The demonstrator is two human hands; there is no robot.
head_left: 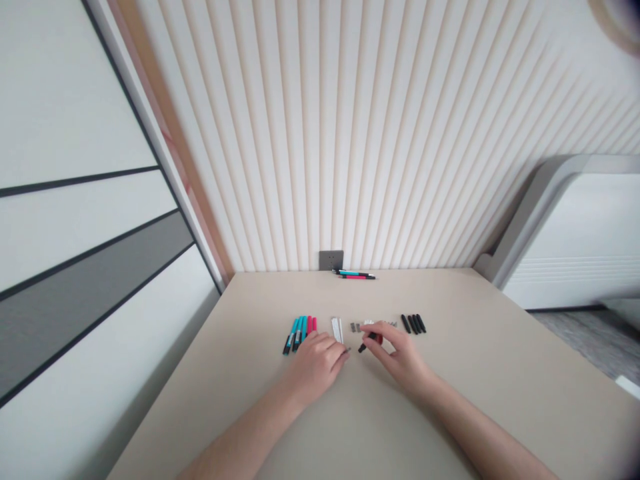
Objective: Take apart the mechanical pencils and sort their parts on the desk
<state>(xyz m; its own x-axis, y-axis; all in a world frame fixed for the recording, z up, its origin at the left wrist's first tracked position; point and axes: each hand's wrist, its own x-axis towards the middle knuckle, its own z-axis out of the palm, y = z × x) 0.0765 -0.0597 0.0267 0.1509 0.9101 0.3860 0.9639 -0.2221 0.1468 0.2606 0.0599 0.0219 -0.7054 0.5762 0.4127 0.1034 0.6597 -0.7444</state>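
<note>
the right hand (400, 357) pinches a small black and red pen part (371, 341) between thumb and fingers, near the middle of the worktop (500, 373). the left hand (317, 363) rests beside it, fingers curled together. four black caps (413, 324) lie just behind, thin white tubes (337, 329) too.

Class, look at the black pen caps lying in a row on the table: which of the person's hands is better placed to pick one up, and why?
Probably the right hand. The black caps lie just beyond it on its own side, while the left hand rests by the teal and pink barrels, and would have to cross over.
</note>
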